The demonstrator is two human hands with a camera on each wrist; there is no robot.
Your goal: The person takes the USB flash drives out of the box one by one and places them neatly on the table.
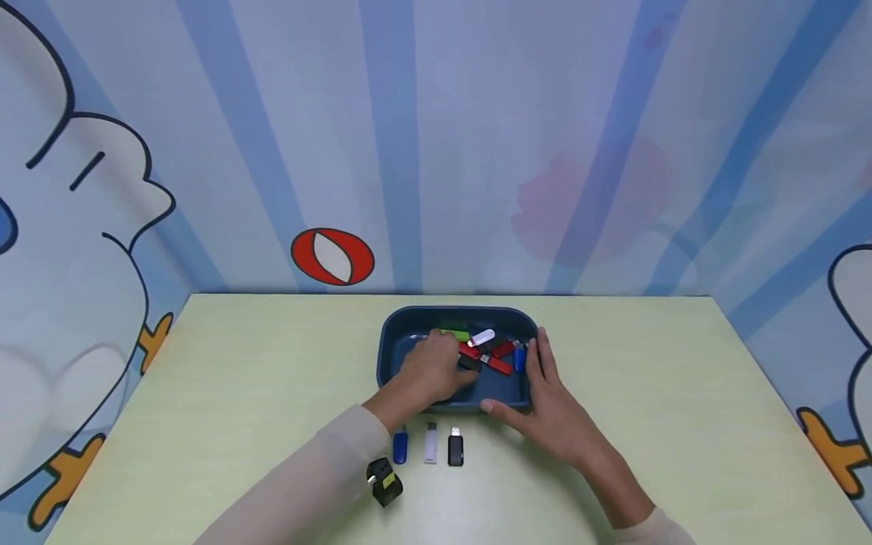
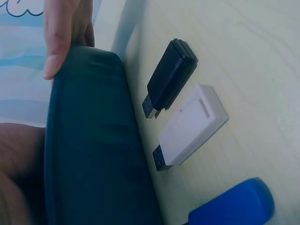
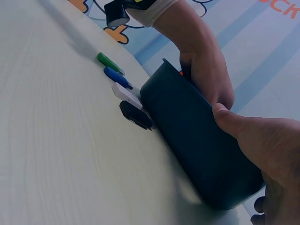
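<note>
My left hand (image 1: 429, 369) reaches down into a dark blue plastic bin (image 1: 504, 390), thumb pointing right; its fingertips and anything between them are hidden. Beside it in the bin lie several USB flash drives, among them a green one (image 1: 455, 334), a white one (image 1: 481, 337), a red one (image 1: 497, 365) and a blue one (image 1: 520, 357). My right hand (image 1: 555, 416) holds the bin's front right corner, thumb on the front rim and fingers along the right wall. Before the bin stand a blue drive (image 3: 117, 76), a white drive (image 2: 192, 124) and a black drive (image 2: 171, 75) in a row.
A green drive (image 3: 108, 63) lies at the row's left end, visible in the right wrist view. A black camera (image 1: 385, 482) is strapped to the left wrist. The pale table (image 1: 286, 341) meets a blue striped backdrop (image 1: 463, 151) behind the bin.
</note>
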